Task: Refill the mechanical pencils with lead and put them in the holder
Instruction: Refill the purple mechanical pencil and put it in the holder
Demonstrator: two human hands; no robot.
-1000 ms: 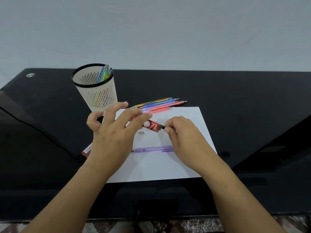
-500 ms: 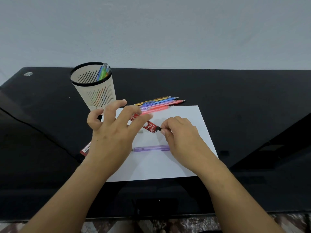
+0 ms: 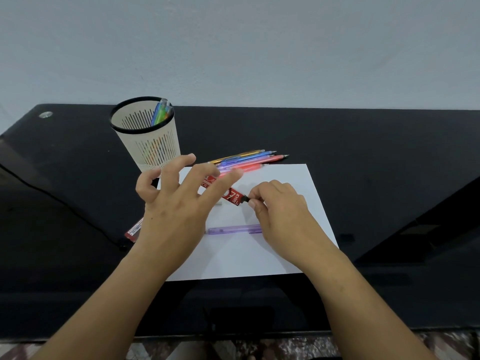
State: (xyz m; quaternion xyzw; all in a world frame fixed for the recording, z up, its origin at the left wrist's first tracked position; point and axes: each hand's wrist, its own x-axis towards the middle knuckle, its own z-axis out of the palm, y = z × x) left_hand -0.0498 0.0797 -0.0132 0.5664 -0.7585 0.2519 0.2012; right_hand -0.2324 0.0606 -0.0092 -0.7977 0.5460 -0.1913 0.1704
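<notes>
A left hand holds a red lead case above a white sheet of paper. The case runs under the index and middle fingers, the other fingers fan wide, and the thumb is hidden. The right hand pinches the case's black end between thumb and forefinger. A purple mechanical pencil lies flat on the paper just below both hands. A bundle of coloured mechanical pencils lies along the paper's far edge. The slotted holder stands on the black tabletop, left of them, with a few pencils inside. A second lead case lies left of the paper.
</notes>
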